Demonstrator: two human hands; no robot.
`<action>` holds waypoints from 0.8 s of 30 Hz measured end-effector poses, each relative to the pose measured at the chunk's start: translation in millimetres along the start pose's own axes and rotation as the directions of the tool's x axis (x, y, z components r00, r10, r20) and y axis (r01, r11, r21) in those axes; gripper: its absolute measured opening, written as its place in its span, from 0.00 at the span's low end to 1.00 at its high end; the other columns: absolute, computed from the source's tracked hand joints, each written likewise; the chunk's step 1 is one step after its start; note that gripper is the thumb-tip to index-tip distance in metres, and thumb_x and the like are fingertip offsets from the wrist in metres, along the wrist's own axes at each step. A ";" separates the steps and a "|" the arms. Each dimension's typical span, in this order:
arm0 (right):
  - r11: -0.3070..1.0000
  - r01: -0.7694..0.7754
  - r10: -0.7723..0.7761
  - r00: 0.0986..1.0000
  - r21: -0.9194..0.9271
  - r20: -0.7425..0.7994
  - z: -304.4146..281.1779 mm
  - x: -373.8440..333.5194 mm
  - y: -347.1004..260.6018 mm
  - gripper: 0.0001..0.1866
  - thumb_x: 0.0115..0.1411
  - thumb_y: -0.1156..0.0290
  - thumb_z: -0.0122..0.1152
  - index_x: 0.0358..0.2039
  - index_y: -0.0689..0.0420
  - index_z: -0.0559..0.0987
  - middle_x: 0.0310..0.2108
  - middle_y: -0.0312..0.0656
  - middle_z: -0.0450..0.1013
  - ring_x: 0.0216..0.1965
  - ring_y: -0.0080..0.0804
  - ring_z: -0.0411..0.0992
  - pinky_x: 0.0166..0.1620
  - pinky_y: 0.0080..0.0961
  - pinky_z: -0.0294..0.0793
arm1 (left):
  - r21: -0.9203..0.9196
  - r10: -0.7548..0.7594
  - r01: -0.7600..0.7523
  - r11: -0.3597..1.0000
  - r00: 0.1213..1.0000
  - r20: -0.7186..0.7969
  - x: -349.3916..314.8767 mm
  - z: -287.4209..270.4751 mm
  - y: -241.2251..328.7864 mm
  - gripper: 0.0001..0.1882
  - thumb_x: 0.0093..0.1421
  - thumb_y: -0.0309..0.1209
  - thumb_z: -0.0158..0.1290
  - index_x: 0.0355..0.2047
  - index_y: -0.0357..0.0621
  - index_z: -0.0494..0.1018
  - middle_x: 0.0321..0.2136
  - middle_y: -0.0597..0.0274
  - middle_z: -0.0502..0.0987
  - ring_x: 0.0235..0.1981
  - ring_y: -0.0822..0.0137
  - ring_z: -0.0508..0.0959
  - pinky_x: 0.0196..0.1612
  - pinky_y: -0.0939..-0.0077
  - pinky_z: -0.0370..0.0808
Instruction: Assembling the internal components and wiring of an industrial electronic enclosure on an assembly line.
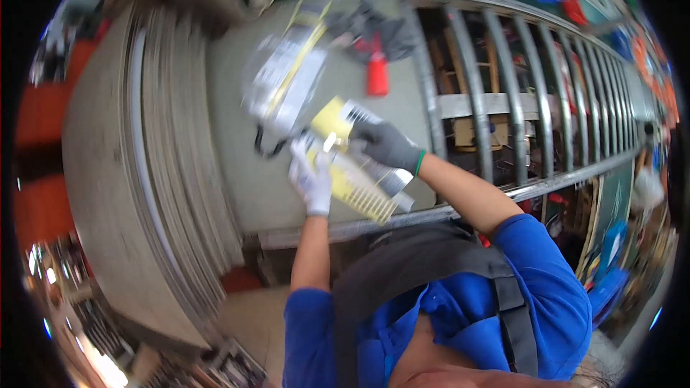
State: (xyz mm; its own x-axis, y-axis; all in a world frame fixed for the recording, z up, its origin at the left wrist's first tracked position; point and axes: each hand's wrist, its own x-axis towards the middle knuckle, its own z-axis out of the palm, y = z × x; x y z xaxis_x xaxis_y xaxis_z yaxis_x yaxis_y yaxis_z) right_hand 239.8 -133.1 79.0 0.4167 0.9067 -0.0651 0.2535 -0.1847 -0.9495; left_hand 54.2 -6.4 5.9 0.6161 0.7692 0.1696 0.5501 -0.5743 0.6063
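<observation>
Your left hand [313,185], in a white glove, and your right hand [389,146], in a grey one, are both at the yellow packet [365,200]. Whether either pinches it cannot be determined (motion blur obscures the fingertips). The packet is over the counter [262,194], near the clear bag [293,75] and red-handled object [377,76].

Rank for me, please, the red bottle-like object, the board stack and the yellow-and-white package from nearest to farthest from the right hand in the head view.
From the right hand:
1. Yellow-and-white package, at its fingers.
2. Red bottle-like object, ahead of it.
3. Board stack, well to its left.
</observation>
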 end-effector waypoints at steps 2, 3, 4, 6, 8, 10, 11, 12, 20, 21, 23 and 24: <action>0.987 -0.022 0.006 0.995 -0.162 -0.102 -49.4 -27.6 -5.7 0.13 0.59 0.61 0.59 0.40 0.56 0.77 0.34 0.51 0.78 0.38 0.51 0.77 0.42 0.41 0.74 | -0.110 0.019 -0.020 0.994 1.000 -0.017 -5.3 1.5 -3.0 0.35 0.62 0.26 0.51 0.67 0.30 0.51 0.56 0.39 0.72 0.57 0.44 0.72 0.62 0.57 0.65; 0.965 -0.095 0.074 0.993 -0.243 -0.097 -81.9 -41.0 -6.1 0.13 0.60 0.60 0.59 0.39 0.55 0.77 0.34 0.51 0.78 0.37 0.51 0.77 0.42 0.41 0.74 | -0.113 -0.052 0.051 0.992 0.999 0.001 -4.5 -2.8 4.7 0.36 0.61 0.24 0.51 0.67 0.31 0.51 0.57 0.40 0.71 0.58 0.47 0.72 0.62 0.58 0.65; 0.940 -0.153 0.134 0.988 -0.306 -0.080 -114.5 -51.4 -8.2 0.13 0.60 0.60 0.59 0.38 0.55 0.76 0.34 0.51 0.78 0.37 0.51 0.76 0.41 0.41 0.74 | -0.209 -0.167 0.145 0.967 0.981 -0.095 -8.7 -6.2 -1.4 0.37 0.60 0.22 0.52 0.67 0.32 0.51 0.55 0.43 0.73 0.54 0.50 0.74 0.59 0.60 0.69; 0.962 -0.141 0.043 0.924 -0.234 -0.380 -196.9 -82.7 11.6 0.12 0.61 0.59 0.58 0.37 0.54 0.76 0.33 0.51 0.77 0.36 0.51 0.77 0.40 0.42 0.73 | -0.323 -0.171 0.110 0.940 0.971 -0.167 16.0 -5.4 58.4 0.36 0.61 0.20 0.52 0.67 0.33 0.52 0.54 0.49 0.70 0.47 0.56 0.75 0.54 0.64 0.71; 0.934 -0.287 0.108 0.794 -0.212 -0.598 -287.8 -105.9 19.1 0.12 0.61 0.60 0.59 0.37 0.54 0.76 0.31 0.51 0.77 0.35 0.52 0.76 0.39 0.42 0.73 | -0.490 -0.065 -0.049 0.870 0.975 -0.213 69.6 16.2 179.5 0.34 0.62 0.21 0.51 0.68 0.35 0.52 0.55 0.51 0.66 0.45 0.60 0.72 0.51 0.65 0.72; 0.924 -0.326 0.067 0.657 -0.203 -0.751 -361.6 -115.2 21.0 0.10 0.60 0.63 0.60 0.37 0.55 0.77 0.28 0.50 0.76 0.32 0.50 0.76 0.37 0.41 0.72 | -0.830 0.015 -0.001 0.558 1.000 0.009 119.3 24.9 321.5 0.39 0.60 0.21 0.56 0.69 0.38 0.51 0.62 0.44 0.61 0.58 0.53 0.67 0.60 0.62 0.67; 0.949 -0.290 0.094 0.629 -0.121 -0.771 -386.0 -111.7 7.5 0.10 0.60 0.63 0.61 0.37 0.55 0.77 0.27 0.49 0.76 0.31 0.47 0.76 0.36 0.40 0.72 | -0.759 0.214 -0.216 0.615 0.971 -0.103 144.4 28.1 377.8 0.45 0.56 0.24 0.62 0.69 0.37 0.49 0.66 0.42 0.57 0.62 0.47 0.65 0.64 0.58 0.62; 0.965 -0.257 0.124 0.601 -0.044 -0.790 -410.6 -106.1 -1.9 0.10 0.59 0.64 0.63 0.37 0.56 0.77 0.25 0.48 0.75 0.30 0.45 0.75 0.35 0.39 0.72 | -0.567 0.363 -0.405 0.718 0.912 -0.192 171.2 33.5 435.4 0.51 0.52 0.28 0.68 0.70 0.37 0.48 0.67 0.40 0.55 0.64 0.46 0.63 0.66 0.55 0.60; 0.989 0.035 -0.136 0.611 -0.145 -0.780 -504.5 -78.4 -18.3 0.09 0.61 0.63 0.60 0.35 0.55 0.75 0.25 0.46 0.75 0.29 0.48 0.75 0.34 0.40 0.71 | -0.135 0.491 -0.488 0.862 0.871 -0.015 268.7 74.1 626.5 0.21 0.53 0.35 0.65 0.45 0.37 0.78 0.35 0.52 0.81 0.33 0.62 0.80 0.41 0.70 0.76; 0.987 0.033 -0.140 0.640 -0.155 -0.755 -505.3 -87.4 -27.7 0.08 0.60 0.66 0.61 0.35 0.56 0.76 0.25 0.46 0.74 0.27 0.42 0.73 0.33 0.35 0.71 | -0.339 0.461 -0.436 0.834 0.888 -0.009 244.1 69.9 632.1 0.18 0.55 0.29 0.63 0.46 0.37 0.77 0.36 0.55 0.81 0.33 0.67 0.79 0.39 0.74 0.75; 0.983 0.055 -0.167 0.665 -0.175 -0.728 -508.9 -103.8 -33.0 0.06 0.58 0.69 0.62 0.35 0.57 0.77 0.25 0.46 0.73 0.25 0.39 0.73 0.32 0.32 0.71 | -0.617 0.394 -0.298 0.729 0.919 0.023 192.3 68.7 640.0 0.18 0.57 0.18 0.59 0.49 0.35 0.76 0.38 0.56 0.81 0.35 0.72 0.78 0.40 0.78 0.76; 0.978 0.110 -0.206 0.675 -0.180 -0.708 -504.6 -107.2 -39.0 0.06 0.58 0.69 0.62 0.35 0.56 0.77 0.25 0.46 0.73 0.25 0.42 0.73 0.31 0.32 0.71 | -0.678 0.343 -0.241 0.694 0.939 0.018 170.6 57.4 638.7 0.19 0.57 0.14 0.57 0.51 0.34 0.76 0.41 0.55 0.81 0.37 0.72 0.78 0.41 0.78 0.77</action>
State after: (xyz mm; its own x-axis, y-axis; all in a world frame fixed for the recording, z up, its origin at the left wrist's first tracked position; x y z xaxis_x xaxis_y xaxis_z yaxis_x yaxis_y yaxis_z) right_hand 625.7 -414.5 277.9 0.8475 0.3814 0.3691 0.4506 -0.1494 -0.8801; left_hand 542.9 -258.2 377.5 0.7774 0.5204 0.3533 -0.1487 -0.3937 0.9071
